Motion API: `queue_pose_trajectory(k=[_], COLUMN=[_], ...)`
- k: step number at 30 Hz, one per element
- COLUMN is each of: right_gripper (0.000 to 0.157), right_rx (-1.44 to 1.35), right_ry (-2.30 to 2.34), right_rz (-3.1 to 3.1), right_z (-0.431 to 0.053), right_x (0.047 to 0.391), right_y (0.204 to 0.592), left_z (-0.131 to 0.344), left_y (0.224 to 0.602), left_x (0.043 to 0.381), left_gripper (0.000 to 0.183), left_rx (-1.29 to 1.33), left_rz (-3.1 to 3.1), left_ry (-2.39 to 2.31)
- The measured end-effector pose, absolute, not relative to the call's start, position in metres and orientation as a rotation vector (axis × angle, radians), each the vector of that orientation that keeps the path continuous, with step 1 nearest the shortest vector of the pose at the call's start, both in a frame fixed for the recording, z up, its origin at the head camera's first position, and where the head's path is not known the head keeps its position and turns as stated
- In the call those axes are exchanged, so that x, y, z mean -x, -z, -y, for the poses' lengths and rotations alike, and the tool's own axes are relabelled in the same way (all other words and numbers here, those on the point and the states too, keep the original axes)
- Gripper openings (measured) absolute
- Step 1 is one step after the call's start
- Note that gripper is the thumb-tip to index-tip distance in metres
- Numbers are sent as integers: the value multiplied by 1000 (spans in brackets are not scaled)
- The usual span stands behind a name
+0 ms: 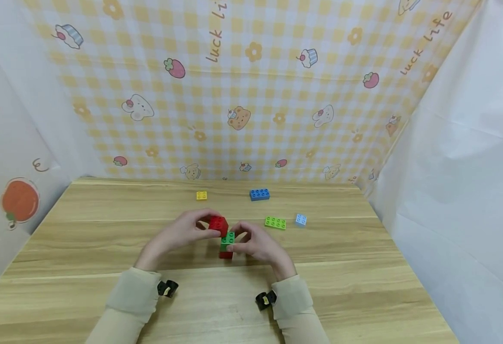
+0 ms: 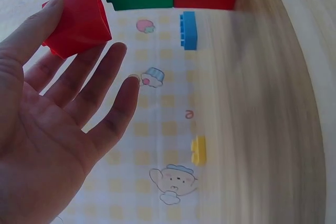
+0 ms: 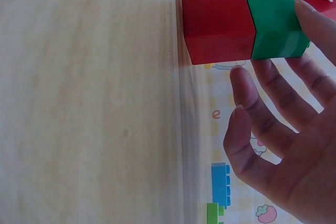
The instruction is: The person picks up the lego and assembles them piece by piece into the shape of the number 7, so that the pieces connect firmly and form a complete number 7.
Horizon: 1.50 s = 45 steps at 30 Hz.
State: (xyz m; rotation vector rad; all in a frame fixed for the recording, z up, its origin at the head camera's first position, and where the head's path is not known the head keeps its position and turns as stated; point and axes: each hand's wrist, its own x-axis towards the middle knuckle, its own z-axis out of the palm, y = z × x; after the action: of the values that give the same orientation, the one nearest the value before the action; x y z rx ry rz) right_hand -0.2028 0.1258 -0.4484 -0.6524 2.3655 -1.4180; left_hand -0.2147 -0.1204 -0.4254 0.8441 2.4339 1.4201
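Note:
Between the thumb and fingers of my left hand [image 1: 190, 226] is a red brick [image 2: 80, 20], tilted and raised just up and left of a two-brick stack. That stack has a green brick [image 3: 276, 24] on top of a second red brick [image 3: 219, 29], and it stands upright on the table. My right hand [image 1: 256, 242] pinches the green brick from the right side, thumb on the near face and fingertips behind. In the head view the held red brick overlaps the green one's upper left corner.
Behind the hands lie a small yellow brick [image 1: 202, 196] and a blue brick [image 1: 259, 194]. To the right are a lime green brick [image 1: 275, 223] and a small light blue brick [image 1: 300, 220]. A patterned cloth [image 1: 251, 91] hangs at the wooden table's [image 1: 342, 286] back edge.

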Motion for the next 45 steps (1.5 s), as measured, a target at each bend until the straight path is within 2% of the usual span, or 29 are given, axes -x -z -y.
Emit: queue_pose_trajectory(k=[27, 39, 45], right_gripper=[25, 25, 31], right_rx=[642, 661, 676], right_ry=[1377, 1364, 1244], right_rz=[-2389, -2399, -2474], right_z=[-126, -126, -124], right_x=[203, 203, 203], right_y=[447, 447, 450], left_z=[98, 93, 92], left_y=[421, 425, 425], left_x=[204, 200, 199], left_gripper=[36, 32, 30], left_rx=[-953, -925, -904], left_rz=[-2528, -2551, -2556], left_ry=[-1318, -1341, -1362])
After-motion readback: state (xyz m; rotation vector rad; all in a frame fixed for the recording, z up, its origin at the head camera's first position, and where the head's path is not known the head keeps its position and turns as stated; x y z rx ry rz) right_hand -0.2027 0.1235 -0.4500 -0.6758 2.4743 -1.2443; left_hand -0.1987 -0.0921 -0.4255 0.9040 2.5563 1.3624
